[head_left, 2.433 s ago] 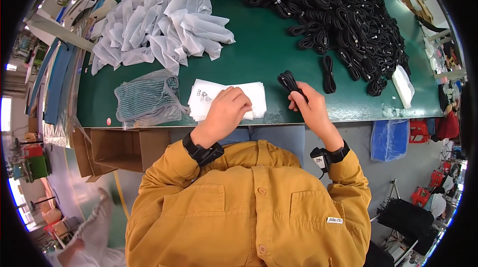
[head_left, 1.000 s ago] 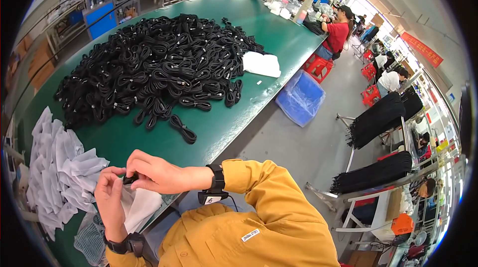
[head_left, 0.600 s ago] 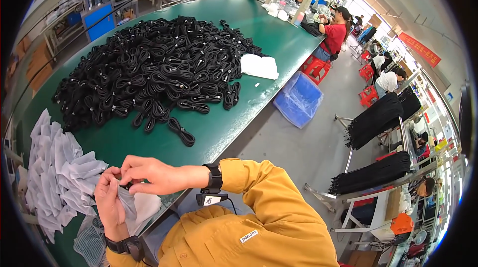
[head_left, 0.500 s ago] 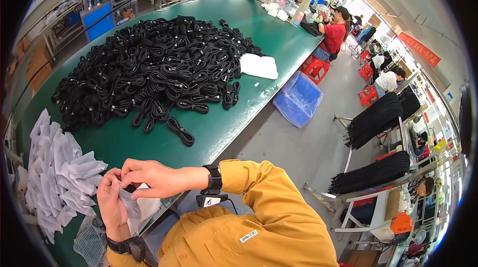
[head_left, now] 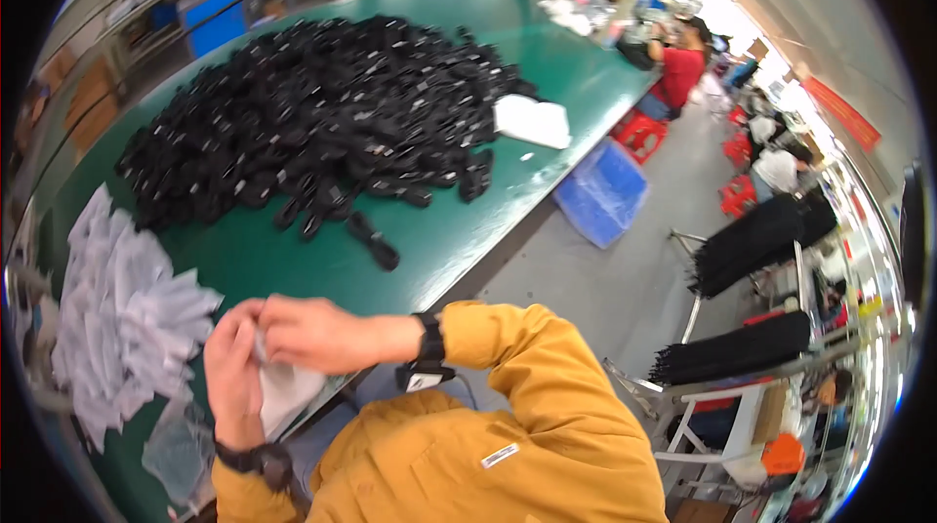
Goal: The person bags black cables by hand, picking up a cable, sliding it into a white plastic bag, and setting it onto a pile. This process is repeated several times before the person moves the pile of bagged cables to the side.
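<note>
Near the front edge of the green table (head_left: 459,230), my left hand (head_left: 232,367) and my right hand (head_left: 317,333) meet, both closed. Between their fingertips is the top of a thin whitish bag (head_left: 261,347); the picture is smeared here, and what the bag holds cannot be seen. Below the hands lies a flat white piece (head_left: 291,394). Just left of my left hand is a heap of pale, crumpled thin bags (head_left: 122,318). Beyond the hands rises a big pile of coiled black cables (head_left: 322,123), with one coil (head_left: 373,242) lying apart on the near side.
A white packet (head_left: 532,121) rests right of the cable pile. A clear bag (head_left: 178,450) lies at the near left. Off the table's right edge stands a blue bin (head_left: 602,193) lined with plastic. Racks of black cables (head_left: 747,245) stand further right; a person in red (head_left: 680,69) sits at the far end.
The whole view has shifted and blurred with head movement. My hands stay together at the bag; the dark bit seen between my fingers earlier no longer shows.
</note>
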### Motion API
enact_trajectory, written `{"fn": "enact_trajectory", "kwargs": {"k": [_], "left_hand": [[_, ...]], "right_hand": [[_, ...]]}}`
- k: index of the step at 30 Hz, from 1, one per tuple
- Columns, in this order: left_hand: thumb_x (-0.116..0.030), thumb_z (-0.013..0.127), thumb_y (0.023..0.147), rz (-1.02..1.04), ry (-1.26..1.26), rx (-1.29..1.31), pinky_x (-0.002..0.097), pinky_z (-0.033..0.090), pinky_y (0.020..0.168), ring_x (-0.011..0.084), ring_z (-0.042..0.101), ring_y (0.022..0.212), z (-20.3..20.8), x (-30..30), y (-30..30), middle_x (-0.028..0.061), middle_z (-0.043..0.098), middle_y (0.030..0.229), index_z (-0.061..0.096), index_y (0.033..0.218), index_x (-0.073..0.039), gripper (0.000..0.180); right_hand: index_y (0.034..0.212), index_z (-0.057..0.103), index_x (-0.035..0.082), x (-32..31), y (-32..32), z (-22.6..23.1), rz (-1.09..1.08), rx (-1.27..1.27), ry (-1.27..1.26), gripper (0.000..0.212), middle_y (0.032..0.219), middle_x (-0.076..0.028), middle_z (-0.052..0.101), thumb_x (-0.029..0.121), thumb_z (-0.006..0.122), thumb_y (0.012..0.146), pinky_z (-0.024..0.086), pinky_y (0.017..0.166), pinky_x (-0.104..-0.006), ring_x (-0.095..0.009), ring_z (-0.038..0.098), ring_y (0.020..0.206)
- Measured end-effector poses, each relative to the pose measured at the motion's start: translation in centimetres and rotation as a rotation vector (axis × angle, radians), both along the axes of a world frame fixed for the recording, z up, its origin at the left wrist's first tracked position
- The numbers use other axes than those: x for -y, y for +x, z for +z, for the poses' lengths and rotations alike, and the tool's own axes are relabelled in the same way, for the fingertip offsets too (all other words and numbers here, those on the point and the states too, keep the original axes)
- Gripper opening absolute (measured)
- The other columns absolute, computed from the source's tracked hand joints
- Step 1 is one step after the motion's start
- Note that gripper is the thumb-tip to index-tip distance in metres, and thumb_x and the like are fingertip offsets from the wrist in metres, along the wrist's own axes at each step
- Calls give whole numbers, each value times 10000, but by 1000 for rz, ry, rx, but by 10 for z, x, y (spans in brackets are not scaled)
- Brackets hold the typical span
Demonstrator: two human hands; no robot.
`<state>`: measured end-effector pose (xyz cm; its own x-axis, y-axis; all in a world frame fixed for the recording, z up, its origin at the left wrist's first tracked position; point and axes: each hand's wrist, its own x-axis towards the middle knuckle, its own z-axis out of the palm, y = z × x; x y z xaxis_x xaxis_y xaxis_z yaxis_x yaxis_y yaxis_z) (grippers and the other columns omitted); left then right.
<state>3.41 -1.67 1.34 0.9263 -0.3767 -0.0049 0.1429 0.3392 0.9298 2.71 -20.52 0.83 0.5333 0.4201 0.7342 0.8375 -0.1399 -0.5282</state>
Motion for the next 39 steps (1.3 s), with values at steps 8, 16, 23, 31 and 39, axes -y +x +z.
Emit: {"fn": "enact_trajectory", "kwargs": {"k": [8,16,23,31,39], "left_hand": [[-180,577,984,798,191,183,293,457,875,129,589,962,16,-73,57,35,624,1031,601,1120,13,237],[-19,719,796,211,759,550,320,491,742,213,595,849,-31,-16,-31,89,595,963,644,1043,-39,259],[-54,727,784,170,986,796,380,481,721,309,577,840,-65,5,-51,106,564,901,626,906,-14,163],[-45,707,812,287,948,759,346,490,690,265,591,764,-77,7,-48,97,589,809,615,878,-4,121],[-22,659,884,238,659,190,248,472,701,91,557,764,-63,2,-47,29,628,840,615,885,7,53]], "right_hand": [[1023,628,24,92,29,10,-619,-349,-20,115,934,-44,624,93,632,932,501,669,-235,-103,638,782],[1131,554,37,125,28,-66,-915,2,-735,318,948,-132,613,134,692,861,517,648,-372,-274,612,749],[1231,537,4,106,15,-58,-609,-745,-193,344,983,-104,663,75,623,905,511,655,-284,-148,606,736],[1312,525,-2,57,-22,-42,-47,-1187,141,413,1000,-69,679,19,617,911,510,627,-250,-86,593,723],[1238,588,3,41,-37,-28,-200,-395,-415,416,999,-121,682,22,713,841,530,640,-294,-230,630,695]]}}
